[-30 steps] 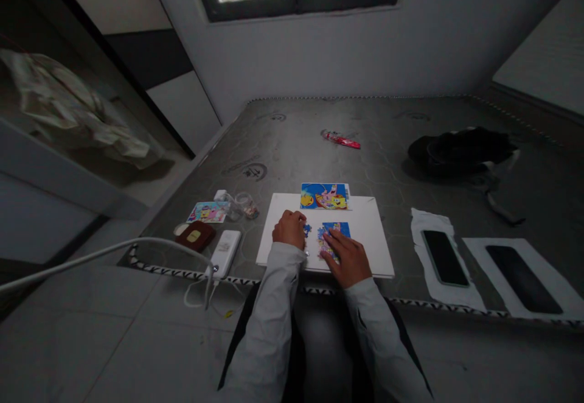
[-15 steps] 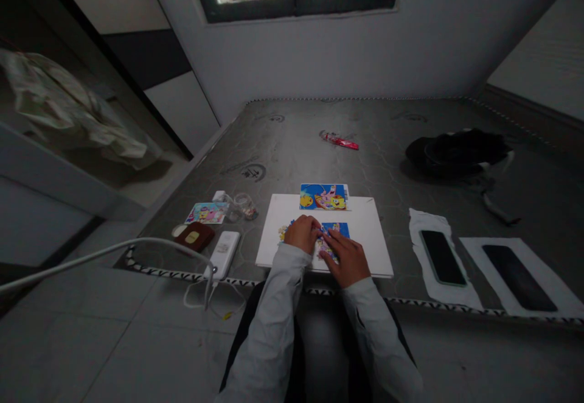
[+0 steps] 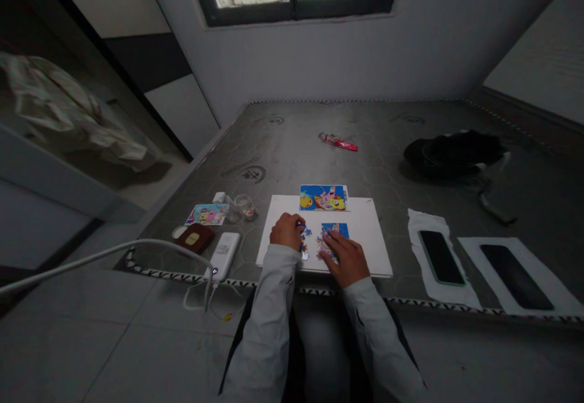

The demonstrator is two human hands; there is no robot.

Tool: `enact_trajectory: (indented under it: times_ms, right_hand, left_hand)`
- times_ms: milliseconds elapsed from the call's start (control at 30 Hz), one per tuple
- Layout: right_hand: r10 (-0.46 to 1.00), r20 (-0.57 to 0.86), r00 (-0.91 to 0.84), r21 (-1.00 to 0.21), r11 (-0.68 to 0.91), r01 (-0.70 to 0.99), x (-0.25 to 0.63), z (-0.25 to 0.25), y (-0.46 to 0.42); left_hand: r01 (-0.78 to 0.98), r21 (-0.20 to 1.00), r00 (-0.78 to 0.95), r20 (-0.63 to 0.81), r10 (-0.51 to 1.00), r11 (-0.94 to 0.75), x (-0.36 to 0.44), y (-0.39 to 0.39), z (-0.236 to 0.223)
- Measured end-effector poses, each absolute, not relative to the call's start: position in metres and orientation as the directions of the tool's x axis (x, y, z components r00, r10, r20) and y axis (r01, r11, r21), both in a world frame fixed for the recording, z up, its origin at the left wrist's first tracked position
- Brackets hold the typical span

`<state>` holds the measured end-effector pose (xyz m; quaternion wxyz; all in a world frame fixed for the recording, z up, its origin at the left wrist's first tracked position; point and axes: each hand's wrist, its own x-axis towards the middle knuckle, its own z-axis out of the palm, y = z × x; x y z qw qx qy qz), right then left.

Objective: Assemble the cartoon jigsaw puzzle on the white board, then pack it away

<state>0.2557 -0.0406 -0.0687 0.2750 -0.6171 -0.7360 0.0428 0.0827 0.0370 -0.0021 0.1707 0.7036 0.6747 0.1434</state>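
A partly joined jigsaw puzzle (image 3: 338,229) with blue and pink printing lies on a white board (image 3: 365,220). My right hand (image 3: 349,260) rests over its lower right part, fingers spread and lying on it. To its left, loose puzzle pieces (image 3: 305,247) are scattered on the board. My left hand (image 3: 286,231) is above these with fingers curled; a small bluish puzzle piece (image 3: 301,226) shows at the fingertips, partly hidden. At the board's far edge lies a cartoon picture card (image 3: 323,198) in blue, yellow and pink.
Left of the board are a clear plastic jar (image 3: 246,207), another cartoon card (image 3: 207,214), a brown case (image 3: 195,238) and a white power bank (image 3: 223,255) with a cable. Two phones (image 3: 441,257) lie on white sheets at right. Farther back are a red packet (image 3: 342,143) and a black cap (image 3: 454,152).
My left hand has moved left from the joined puzzle to the loose pieces, uncovering some of them. My right hand has stayed in place on the puzzle.
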Motion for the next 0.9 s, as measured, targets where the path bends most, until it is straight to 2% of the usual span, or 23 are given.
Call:
enact_trajectory:
  times_ms: [167,233,600,767,900]
  right_hand:
    - [0.935,0.343,-0.096,-0.411,0.241,0.879,0.256,-0.070,-0.040]
    - [0.934,0.343,-0.095,-0.412,0.241,0.879,0.257,-0.071,-0.040]
    - [0.936,0.334,-0.108,-0.378,0.238,0.894,0.256,-0.068,-0.039]
    - [0.939,0.328,-0.101,-0.391,0.233,0.891,0.256,-0.069,-0.039]
    - [0.938,0.332,-0.099,-0.400,0.235,0.886,0.256,-0.069,-0.039]
  left_hand:
    - [0.855,0.471,0.305,-0.124,0.944,-0.215,0.094,0.032,-0.001]
    - [0.852,0.466,0.343,-0.150,0.927,-0.240,0.098,0.030,-0.002]
    - [0.849,0.478,0.319,-0.122,0.940,-0.226,0.106,0.028,-0.004]
    - [0.878,0.426,0.300,-0.133,0.945,-0.219,0.106,0.028,-0.007]
    - [0.865,0.444,0.310,-0.108,0.944,-0.234,0.107,0.027,-0.009]
